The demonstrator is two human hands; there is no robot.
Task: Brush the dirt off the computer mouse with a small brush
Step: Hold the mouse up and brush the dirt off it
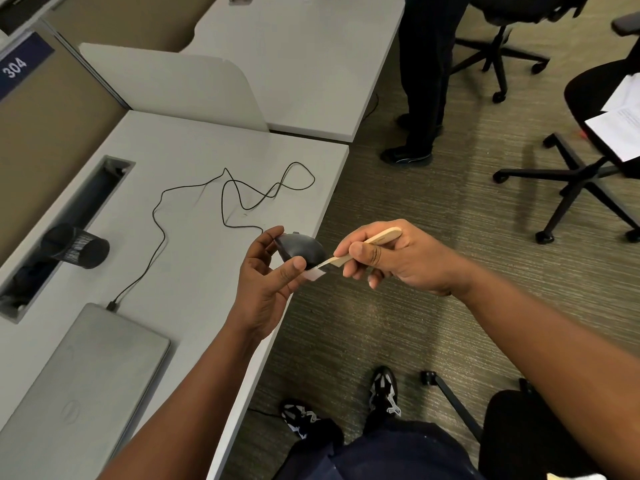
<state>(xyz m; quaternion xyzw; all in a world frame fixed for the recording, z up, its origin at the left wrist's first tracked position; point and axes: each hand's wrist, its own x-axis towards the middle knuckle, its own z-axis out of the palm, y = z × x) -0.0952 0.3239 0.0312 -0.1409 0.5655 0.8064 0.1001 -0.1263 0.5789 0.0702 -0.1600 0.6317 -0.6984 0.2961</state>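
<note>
My left hand [268, 282] holds a black computer mouse [300, 250] in the air above the desk's right edge, thumb and fingers around its sides. Its thin black cable [194, 188] loops back over the desk to a laptop. My right hand [398, 258] grips a small brush by its pale wooden handle [377, 242]. The white bristles [315, 273] touch the near end of the mouse, close to my left thumb.
A shut grey laptop [86, 386] lies at the desk's [194, 271] near left. A black mesh cup [78, 247] lies by a cable slot [69, 230]. Another person's legs [420, 81] stand beyond the desk. Office chairs [588, 174] stand on the carpet to the right.
</note>
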